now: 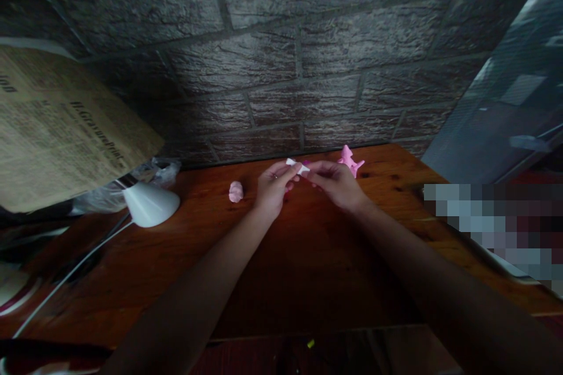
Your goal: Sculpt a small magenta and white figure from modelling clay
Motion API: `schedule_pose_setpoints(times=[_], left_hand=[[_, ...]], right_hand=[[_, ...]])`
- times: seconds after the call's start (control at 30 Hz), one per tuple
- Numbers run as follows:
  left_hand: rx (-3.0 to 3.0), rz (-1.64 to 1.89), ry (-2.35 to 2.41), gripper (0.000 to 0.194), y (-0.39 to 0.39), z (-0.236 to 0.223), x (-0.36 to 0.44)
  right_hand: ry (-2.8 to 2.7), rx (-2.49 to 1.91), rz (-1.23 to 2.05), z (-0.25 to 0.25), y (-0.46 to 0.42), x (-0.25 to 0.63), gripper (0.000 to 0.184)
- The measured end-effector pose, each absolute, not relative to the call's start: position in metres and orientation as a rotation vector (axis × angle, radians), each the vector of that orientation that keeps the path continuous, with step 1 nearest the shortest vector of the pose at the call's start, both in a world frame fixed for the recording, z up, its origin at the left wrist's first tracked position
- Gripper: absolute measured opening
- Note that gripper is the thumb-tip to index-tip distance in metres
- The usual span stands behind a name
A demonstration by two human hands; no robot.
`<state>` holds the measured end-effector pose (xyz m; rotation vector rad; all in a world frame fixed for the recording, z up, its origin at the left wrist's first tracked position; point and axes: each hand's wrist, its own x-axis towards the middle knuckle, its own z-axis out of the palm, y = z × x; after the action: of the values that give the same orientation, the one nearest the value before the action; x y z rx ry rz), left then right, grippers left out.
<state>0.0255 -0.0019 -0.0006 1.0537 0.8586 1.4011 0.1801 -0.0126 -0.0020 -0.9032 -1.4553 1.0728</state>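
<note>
My left hand (273, 188) and my right hand (336, 183) meet above the wooden table, fingertips close together. Both pinch a small white piece (302, 169), too small for me to tell its kind; it could be paper or clay. Something magenta shows in slivers behind the fingers. Left of my left hand lies a pale pink lump (236, 191) that looks like modelling clay. Just beyond my right hand stands a bright pink figure (349, 160) with pointed parts, partly covered by that hand.
A lamp with a white base (152, 204) and newsprint-patterned shade (74, 129) stands on the left, its cord running forward. Behind it lies clear plastic (160, 171). A textured brick wall (272, 64) backs the wooden table (308, 269). A grey translucent panel (505, 105) rises at right.
</note>
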Motion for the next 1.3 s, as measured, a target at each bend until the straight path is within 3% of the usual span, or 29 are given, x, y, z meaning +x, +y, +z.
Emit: schedule_pose_setpoints(times=[0.13, 0.3, 0.43, 1.3], left_hand=[[1.054, 1.414, 0.820, 0.028, -0.0004, 0.0008, 0.0250], [0.982, 1.389, 0.759, 0.039, -0.0023, 0.0033, 0.0251], [0.950, 1.316, 0.760, 0.029, -0.0034, 0.0039, 0.0248], [0.988, 1.433, 0.734, 0.024, -0.0028, 0.0050, 0.0261]], right_hand=[[-1.440, -0.897, 1.093, 0.0002, -0.0147, 0.1802, 0.026], [-1.446, -0.923, 1.139, 0.0004, -0.0144, 0.1811, 0.040], [-1.452, -0.940, 1.123, -0.0002, -0.0129, 0.1805, 0.045], [-1.442, -0.887, 1.161, -0.0068, -0.0109, 0.1763, 0.040]])
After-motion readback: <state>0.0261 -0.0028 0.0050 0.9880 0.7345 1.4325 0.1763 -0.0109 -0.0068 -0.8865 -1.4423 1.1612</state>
